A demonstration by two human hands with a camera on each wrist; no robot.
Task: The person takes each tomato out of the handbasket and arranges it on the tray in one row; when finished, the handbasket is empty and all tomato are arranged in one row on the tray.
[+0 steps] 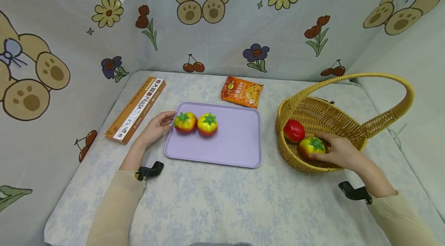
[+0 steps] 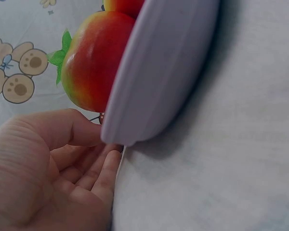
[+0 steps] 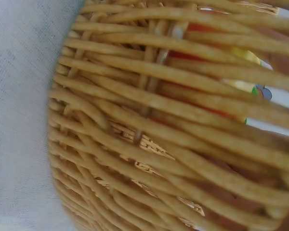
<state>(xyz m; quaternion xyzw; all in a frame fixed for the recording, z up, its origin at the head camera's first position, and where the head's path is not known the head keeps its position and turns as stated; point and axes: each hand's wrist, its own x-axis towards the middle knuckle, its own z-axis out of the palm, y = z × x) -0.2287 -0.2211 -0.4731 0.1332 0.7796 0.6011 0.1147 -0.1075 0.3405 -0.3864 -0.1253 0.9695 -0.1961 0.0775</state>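
Note:
Two red-and-yellow toy tomatoes [image 1: 185, 123] with green leaf tops sit side by side at the left end of a lilac tray [image 1: 236, 138]. At the tray's left rim is my left hand [image 1: 155, 127], thumb tip and fingertips right at the edge; in the left wrist view its fingers look relaxed. Inside a wicker basket [image 1: 330, 114], my right hand [image 1: 342, 152] grips another toy tomato [image 1: 311, 147] between thumb and fingers. A plain red round fruit [image 1: 294, 131] lies beside it. The basket's weave [image 3: 135, 96] hides most of that hand in the right wrist view.
Left of the tray lies a long orange pasta box [image 1: 135, 111]. An orange snack packet [image 1: 242, 91] is behind the tray's far edge. The basket's tall handle [image 1: 405, 95] arches up and leans right. A patterned cloth [image 1: 226, 45] hangs at the back.

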